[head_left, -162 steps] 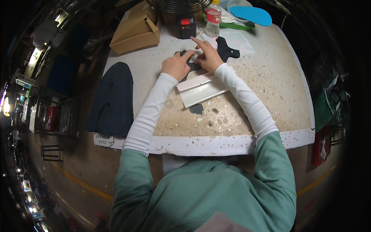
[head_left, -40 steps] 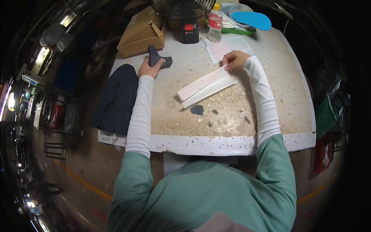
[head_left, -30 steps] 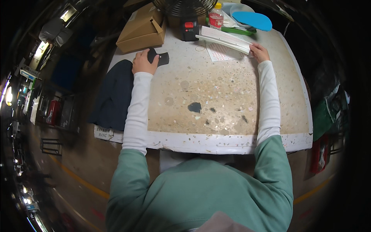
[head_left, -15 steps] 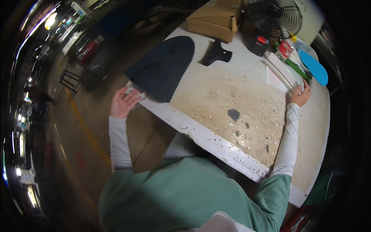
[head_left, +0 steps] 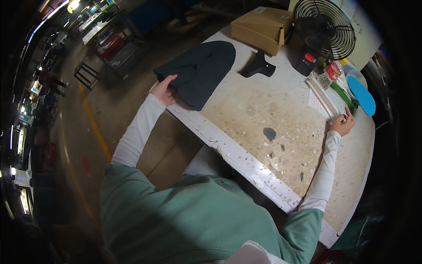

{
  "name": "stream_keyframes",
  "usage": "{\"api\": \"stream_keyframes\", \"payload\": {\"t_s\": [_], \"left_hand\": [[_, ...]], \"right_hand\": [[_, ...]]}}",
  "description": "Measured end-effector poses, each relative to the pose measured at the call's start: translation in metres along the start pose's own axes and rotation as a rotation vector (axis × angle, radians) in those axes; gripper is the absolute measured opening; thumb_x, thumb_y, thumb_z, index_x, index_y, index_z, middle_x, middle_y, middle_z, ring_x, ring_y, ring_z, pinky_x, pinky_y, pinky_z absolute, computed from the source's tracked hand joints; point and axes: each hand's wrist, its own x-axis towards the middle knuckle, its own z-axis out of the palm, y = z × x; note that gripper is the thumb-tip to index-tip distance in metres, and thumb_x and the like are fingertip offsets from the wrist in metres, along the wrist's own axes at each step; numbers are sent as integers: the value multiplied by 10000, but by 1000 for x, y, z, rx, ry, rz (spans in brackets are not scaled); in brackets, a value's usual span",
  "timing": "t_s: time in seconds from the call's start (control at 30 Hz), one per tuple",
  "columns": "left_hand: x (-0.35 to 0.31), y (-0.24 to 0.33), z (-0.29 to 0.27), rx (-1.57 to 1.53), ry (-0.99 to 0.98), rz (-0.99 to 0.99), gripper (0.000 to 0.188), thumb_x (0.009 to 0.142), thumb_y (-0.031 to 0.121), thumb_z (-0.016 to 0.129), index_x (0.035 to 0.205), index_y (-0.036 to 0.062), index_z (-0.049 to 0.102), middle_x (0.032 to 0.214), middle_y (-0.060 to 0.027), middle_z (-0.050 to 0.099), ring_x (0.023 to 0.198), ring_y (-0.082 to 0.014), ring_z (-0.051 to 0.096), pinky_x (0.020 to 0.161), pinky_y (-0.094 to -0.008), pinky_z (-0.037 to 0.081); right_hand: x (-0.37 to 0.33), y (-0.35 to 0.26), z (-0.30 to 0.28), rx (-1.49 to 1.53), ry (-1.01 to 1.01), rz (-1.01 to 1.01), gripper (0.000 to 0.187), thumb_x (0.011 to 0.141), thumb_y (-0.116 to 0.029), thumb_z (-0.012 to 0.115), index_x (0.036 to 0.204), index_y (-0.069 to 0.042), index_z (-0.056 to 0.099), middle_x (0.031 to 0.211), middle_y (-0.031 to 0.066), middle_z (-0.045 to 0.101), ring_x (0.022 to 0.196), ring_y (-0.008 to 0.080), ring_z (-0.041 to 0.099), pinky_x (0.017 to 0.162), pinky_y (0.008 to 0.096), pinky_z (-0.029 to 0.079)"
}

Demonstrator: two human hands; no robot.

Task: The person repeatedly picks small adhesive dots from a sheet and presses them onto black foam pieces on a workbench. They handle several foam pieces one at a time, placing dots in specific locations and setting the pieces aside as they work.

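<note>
A dark grey, rounded, cloth-like piece (head_left: 200,70) lies at the table's far left, its straight end toward the left edge. My left hand (head_left: 164,91) is closed on that end, thumb over the top and the other fingers hidden beneath. Further right, my right hand (head_left: 343,124) rests on the table with its fingers apart, touching the lower end of a long pale translucent strip (head_left: 323,97). A printed sheet (head_left: 315,104) lies under the strip. Beyond the grey piece sits a small black three-armed part (head_left: 259,66).
A cardboard box (head_left: 259,28) and a black fan (head_left: 323,28) stand at the back. Near them are a plastic bottle (head_left: 330,74), a green tool (head_left: 343,94) and a blue oval piece (head_left: 361,96). The worn tabletop (head_left: 237,105) bears grey flecks. A stool (head_left: 86,75) stands left.
My left hand has moved up and right from the table's edge and closed on the grey piece. The view has shifted slightly; my right hand stays by the strip.
</note>
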Motion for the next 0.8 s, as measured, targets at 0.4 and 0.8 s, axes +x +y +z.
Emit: {"api": "stream_keyframes", "payload": {"t_s": [0.4, 0.8], "left_hand": [[-61, 51, 107, -122, -413, 580, 386, 810, 173, 639, 1149, 9, 558, 1178, -132, 589, 1075, -261, 576, 938, -410, 498], [35, -109, 274, 716, -917, 959, 517, 737, 183, 768, 1153, 3, 520, 1059, -135, 649, 1000, -172, 628, 877, -303, 490]], "right_hand": [[8, -106, 4, 305, -113, -19, 238, 834, -15, 563, 1019, -111, 679, 981, 32, 631, 830, 132, 606, 665, 257, 492], [-18, -159, 22, 755, -897, 151, 686, 693, -229, 820, 1305, -148, 522, 1101, 88, 574, 1031, 173, 543, 923, 293, 420]]}}
